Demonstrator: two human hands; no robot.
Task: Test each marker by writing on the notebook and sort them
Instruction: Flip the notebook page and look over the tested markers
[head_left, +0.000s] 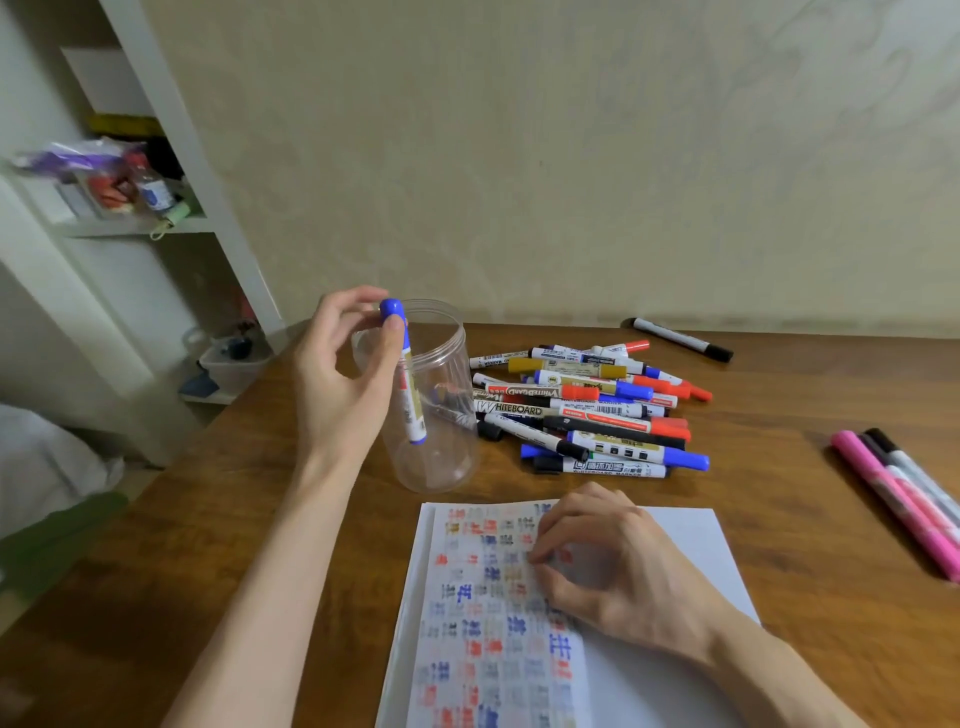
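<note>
The blue-capped whiteboard marker (410, 384) stands near upright, cap at 12 o'clock, against the clear round plastic jar (441, 457), pinched near its cap by the left hand (337, 374). At 5 o'clock the right hand (608, 566) rests loosely curled, empty, on the scribbled notebook (691, 545).

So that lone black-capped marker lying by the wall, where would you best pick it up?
Probably by the white middle of the black-capped marker, coming from above with fingers across its width. It lies flat on the table, apart from the pile, so both long sides are free.
</note>
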